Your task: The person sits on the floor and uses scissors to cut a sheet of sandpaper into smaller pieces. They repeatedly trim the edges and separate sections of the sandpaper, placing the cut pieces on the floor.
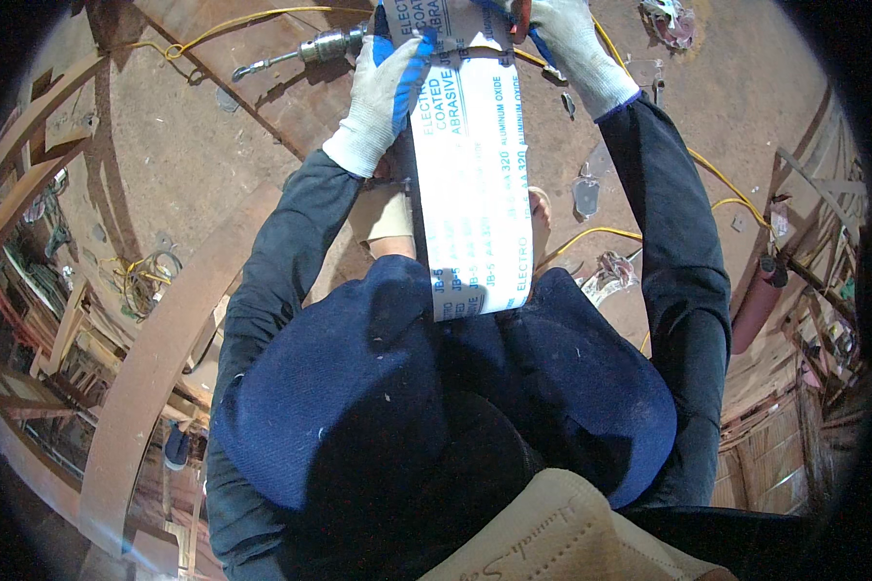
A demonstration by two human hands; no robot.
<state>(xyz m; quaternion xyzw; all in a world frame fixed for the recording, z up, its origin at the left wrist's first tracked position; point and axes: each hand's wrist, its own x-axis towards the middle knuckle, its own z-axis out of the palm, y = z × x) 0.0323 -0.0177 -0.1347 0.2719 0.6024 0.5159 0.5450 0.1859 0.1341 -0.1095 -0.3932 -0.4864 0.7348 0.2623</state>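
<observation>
Keeping the sandpaper (pixel 470 194) flat should prevent creases: left hand (pixel 388 87) has fingers clamped on it; right hand (pixel 574 46), cannot tell.

A long strip of abrasive paper (pixel 475 194), white-backed and printed in blue, is held lengthwise with its printed side turned up; its near end is seen between the knees (pixel 388 290), its far part is partly hidden.
</observation>
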